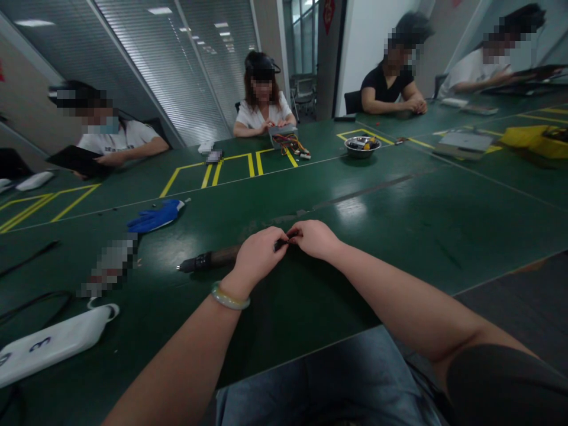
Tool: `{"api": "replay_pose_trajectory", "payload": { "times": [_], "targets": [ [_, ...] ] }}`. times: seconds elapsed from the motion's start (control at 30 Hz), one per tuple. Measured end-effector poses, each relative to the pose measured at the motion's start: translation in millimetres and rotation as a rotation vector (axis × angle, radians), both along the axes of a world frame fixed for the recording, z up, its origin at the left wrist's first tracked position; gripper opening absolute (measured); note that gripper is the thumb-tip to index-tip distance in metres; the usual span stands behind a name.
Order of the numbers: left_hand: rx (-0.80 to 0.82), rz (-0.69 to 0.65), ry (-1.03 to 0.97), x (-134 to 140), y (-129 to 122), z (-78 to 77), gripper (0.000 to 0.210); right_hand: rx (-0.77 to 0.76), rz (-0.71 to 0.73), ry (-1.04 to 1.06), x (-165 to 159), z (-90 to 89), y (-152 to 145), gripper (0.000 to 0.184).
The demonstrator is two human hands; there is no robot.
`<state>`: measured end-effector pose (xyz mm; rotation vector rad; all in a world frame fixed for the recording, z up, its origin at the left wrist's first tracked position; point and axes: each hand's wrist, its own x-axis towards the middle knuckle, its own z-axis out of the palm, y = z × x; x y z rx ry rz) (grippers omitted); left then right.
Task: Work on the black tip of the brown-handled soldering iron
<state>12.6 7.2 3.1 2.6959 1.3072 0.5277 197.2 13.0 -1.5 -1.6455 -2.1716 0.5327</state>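
My left hand [260,253] curls closed around a long, brown-barrelled, black-tipped cylindrical tool [222,258] over the dark green tabletop [399,231]. My right hand [314,236] pinches the tool's black rear end [278,244], the 2 hands almost touching; a blue-and-white glove [153,218] lies beyond.

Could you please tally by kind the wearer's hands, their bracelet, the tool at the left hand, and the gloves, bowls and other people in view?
Left hand and right hand: 2
Bracelet: 1
Tool: 1
Glove: 1
Bowl: 1
Other people: 4
Total: 10
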Motion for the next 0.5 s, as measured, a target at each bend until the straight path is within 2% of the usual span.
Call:
{"api": "replay_pose_trajectory", "payload": {
  "times": [0.27, 0.4, 0.5],
  "targets": [
    [0.115, -0.002, -0.120, 7, -11, 11.6, 0.022, 0.056, -0.072, -0.069, -7, -2.6, -2, 0.018],
    [0.015, -0.212, -0.121, 8, -20, 15.9, 0.016, 0.050, -0.099, -0.091, 3, -1.2, 10, 0.018],
    [-0.094, -0.330, -0.078, 6, -22, 14.1, 0.017, -0.004, -0.207, -0.090, 34, 2.0, 27, 0.019]
  ]
}}
